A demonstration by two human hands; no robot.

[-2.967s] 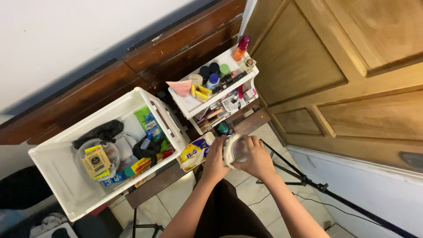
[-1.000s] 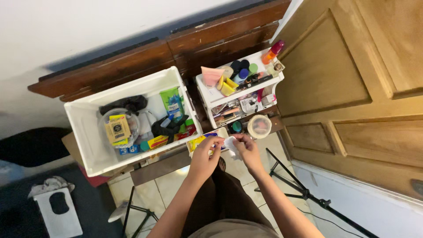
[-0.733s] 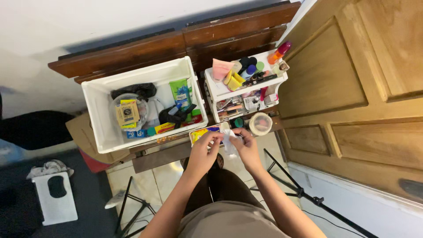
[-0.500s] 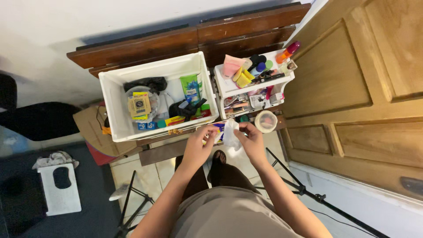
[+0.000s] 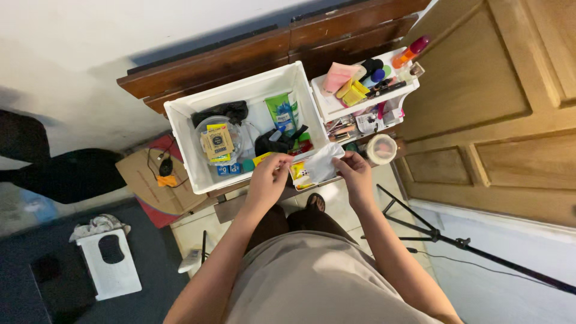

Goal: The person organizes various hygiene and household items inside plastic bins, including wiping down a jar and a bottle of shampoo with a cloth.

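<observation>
White tissue, a thin soft sheet, hangs spread between both hands just in front of the big white bin and the smaller white cosmetics organiser. It looks light, limp and easy to tear, so the edges are the safest places to pinch. Left hand and right hand each have fingertips closed on it.

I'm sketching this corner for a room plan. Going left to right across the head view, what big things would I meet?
White step stool → cardboard sheet → big white bin → white tissue held between both hands → small white shelf rack → wooden door.
</observation>
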